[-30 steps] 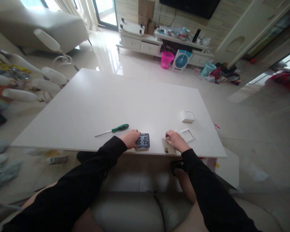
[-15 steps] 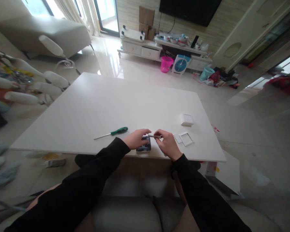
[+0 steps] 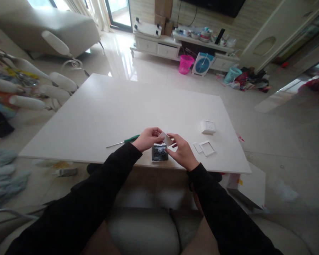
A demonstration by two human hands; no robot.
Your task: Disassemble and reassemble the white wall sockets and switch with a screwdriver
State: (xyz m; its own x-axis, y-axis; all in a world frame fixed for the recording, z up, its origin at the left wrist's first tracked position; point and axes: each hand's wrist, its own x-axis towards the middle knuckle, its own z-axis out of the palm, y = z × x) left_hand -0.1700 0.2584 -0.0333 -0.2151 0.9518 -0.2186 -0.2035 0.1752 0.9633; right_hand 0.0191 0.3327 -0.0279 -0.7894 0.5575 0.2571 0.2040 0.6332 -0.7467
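Between my hands is a small white flat plate point(image 3: 166, 138), tilted above the table. My left hand point(image 3: 149, 138) grips its left side, fingers closed on it. At its right edge, my right hand point(image 3: 183, 151) pinches it with the fingers, while the thumb reaches down toward an open dark box point(image 3: 159, 153) with parts inside. That box lies near the table's front edge, just under the plate. A screwdriver with a green handle point(image 3: 131, 138) lies left of my left hand, its handle end partly hidden by the hand.
On the white table point(image 3: 138, 102), to the right, are a white square frame point(image 3: 214, 152), a thin white panel point(image 3: 197, 147) and a white wall socket point(image 3: 208, 127). White lamp-like arms point(image 3: 62, 81) stand beyond the left edge. A pink basket point(image 3: 186, 64) sits on the floor.
My left hand has lifted off the dark box and now grips the plate. The plate, earlier edge-on in my right hand, has been raised and turned so its face shows. The view has shifted slightly.
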